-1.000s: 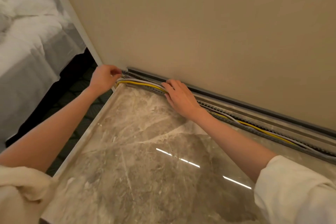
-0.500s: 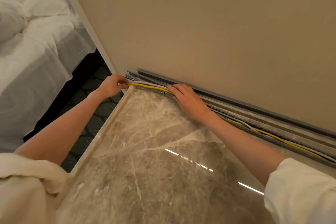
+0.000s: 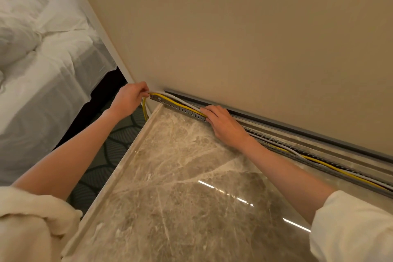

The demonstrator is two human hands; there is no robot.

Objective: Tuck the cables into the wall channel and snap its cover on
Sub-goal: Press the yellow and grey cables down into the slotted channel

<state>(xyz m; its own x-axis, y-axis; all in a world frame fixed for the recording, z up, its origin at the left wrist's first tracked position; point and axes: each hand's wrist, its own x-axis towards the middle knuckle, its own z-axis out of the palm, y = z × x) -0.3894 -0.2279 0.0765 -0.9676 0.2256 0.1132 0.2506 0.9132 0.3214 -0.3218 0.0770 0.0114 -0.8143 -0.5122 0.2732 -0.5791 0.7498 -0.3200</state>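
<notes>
A grey slotted channel (image 3: 180, 109) runs along the back of the marble top, at the foot of the beige wall. A yellow cable (image 3: 170, 101) and a white cable (image 3: 180, 99) lie in it and run on to the right (image 3: 331, 168). My left hand (image 3: 127, 100) pinches the cable ends at the channel's left end, and the yellow cable hangs down over the edge there. Lying flat, my right hand (image 3: 225, 125) presses its fingers on the cables in the channel. A long grey cover strip (image 3: 297, 130) lies against the wall behind the channel.
The marble top (image 3: 191, 198) fills the foreground, its left edge dropping to patterned carpet (image 3: 119, 144). A bed with white sheets (image 3: 42, 66) stands at the left. White sleeves cover both upper arms.
The view has shifted so both hands sit further right and lower in frame. My left hand has lifted the cable ends slightly at the channel's left end; my right hand stays pressed on the cables.
</notes>
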